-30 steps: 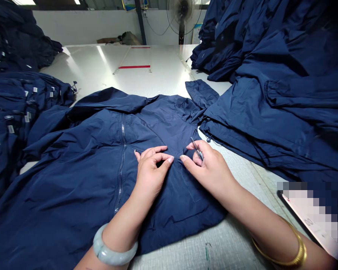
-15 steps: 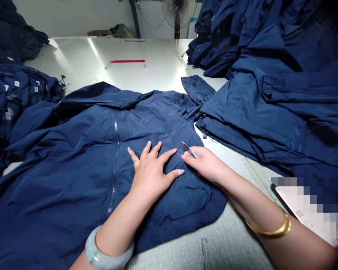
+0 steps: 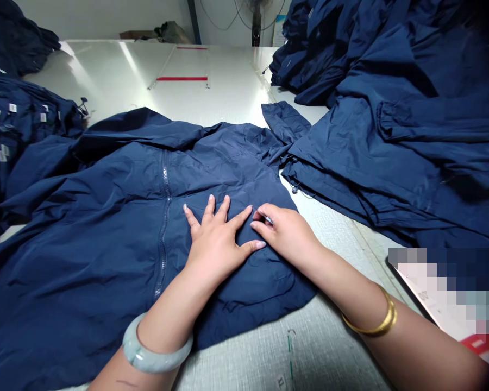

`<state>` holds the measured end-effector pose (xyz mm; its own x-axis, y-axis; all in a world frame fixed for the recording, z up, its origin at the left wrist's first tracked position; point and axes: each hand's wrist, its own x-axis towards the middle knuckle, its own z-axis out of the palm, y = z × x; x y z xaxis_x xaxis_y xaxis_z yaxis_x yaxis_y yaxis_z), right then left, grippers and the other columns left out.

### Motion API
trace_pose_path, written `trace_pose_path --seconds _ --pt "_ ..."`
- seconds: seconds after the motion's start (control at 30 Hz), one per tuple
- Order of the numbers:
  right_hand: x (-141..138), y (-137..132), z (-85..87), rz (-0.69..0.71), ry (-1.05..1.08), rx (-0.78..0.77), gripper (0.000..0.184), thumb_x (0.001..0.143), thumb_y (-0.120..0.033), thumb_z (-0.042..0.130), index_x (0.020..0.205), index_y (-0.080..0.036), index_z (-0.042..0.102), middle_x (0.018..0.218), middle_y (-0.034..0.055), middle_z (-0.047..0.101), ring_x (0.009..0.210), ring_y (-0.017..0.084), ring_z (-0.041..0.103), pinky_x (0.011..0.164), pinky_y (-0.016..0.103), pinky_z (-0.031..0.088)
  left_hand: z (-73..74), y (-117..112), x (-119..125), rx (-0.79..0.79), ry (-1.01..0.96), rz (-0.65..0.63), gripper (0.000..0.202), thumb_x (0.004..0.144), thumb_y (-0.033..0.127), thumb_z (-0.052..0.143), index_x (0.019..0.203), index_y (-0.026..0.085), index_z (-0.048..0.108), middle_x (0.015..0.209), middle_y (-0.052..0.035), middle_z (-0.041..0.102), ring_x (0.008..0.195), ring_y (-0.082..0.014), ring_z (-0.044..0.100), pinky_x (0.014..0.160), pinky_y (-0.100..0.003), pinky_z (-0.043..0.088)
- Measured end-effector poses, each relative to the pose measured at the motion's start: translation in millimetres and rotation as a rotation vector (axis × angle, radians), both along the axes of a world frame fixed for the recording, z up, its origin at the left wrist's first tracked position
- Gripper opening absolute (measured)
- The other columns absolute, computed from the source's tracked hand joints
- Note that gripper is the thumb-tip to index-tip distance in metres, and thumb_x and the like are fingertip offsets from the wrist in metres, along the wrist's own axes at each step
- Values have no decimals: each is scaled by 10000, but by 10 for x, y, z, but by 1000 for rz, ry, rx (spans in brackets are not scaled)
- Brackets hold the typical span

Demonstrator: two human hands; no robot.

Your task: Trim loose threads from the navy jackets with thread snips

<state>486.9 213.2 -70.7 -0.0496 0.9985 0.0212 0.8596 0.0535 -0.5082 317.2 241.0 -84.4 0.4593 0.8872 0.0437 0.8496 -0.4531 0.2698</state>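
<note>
A navy jacket with a long zipper lies spread across the table in front of me. My left hand rests flat on the jacket to the right of the zipper, fingers spread. Beside its index finger and thumb, my right hand is closed, with thumb and fingertips pinched together just at the cloth. Small thread snips sit inside that hand, mostly hidden by the fingers. Whether the fingertips also pinch a thread or a bit of cloth cannot be seen.
More navy garments are heaped on the right, and a stack with white labels stands at the left. A partly pixelated pale object lies at the right edge. Beyond the pale table stands a fan.
My right hand has moved slightly left, its fingertips now pinched near the left index finger. The snips' blades, visible before, are now tucked into the hand. My left hand stays spread on the jacket.
</note>
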Motion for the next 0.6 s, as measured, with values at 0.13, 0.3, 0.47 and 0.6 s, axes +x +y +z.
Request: trace_pose_path --seconds 0.13,0.3,0.47,0.6 --pt "-24 10 -1 38 -166 -13 167 932 -292 528 940 -194 663 873 67 725 740 195 633 604 279 331 12 11 5 -8 11 -13 716 750 712 606 1397 426 496 1575 -120 335 1477 -431 142 1064 -731 -131" --pt "115 71 -15 -3 65 -6 149 898 -257 555 821 -171 648 761 30 672 700 156 577 628 256 347 18 25 13 -27 19 11 557 877 638 486 1396 436 493 1569 -99 354 1474 -424 160 1072 -737 -98" --pt "206 117 -7 -31 280 -11 167 896 -249 537 780 -155 612 730 3 622 708 132 556 667 233 374 17 33 14 -13 14 18 500 921 594 427 1394 445 491 1566 -84 364 1469 -424 185 1073 -745 -71" --pt "161 -62 76 28 148 2 133 903 -277 570 857 -171 635 776 7 656 717 138 575 652 236 376 26 40 16 -14 25 14 497 927 594 415 1394 441 494 1561 -89 372 1463 -430 200 1072 -757 -42"
